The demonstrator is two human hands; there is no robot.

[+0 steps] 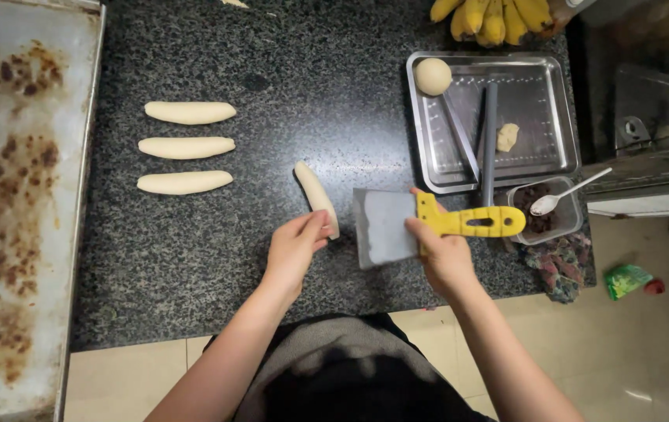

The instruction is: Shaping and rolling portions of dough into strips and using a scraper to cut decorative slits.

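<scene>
Left hand [294, 248] pinching near end of pale elongated dough roll [316, 198] on speckled black granite counter [287, 94], roll angled toward 11 o'clock. Right hand [442, 252] clenched around yellow-handled flat metal bench scraper [397, 225], blade flat just beside roll at 3 o'clock, likely kept handy. Three finished pale dough logs [187, 147] lined parallel at 9 o'clock, spaced apart. Stainless steel tray [562, 117] with round dough ball [433, 76] at 1 o'clock.

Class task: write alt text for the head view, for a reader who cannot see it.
Left hand holds a dough log on a dark counter; right hand grips a yellow-handled scraper. Three more logs lie in a row left, a steel tray right.
</scene>
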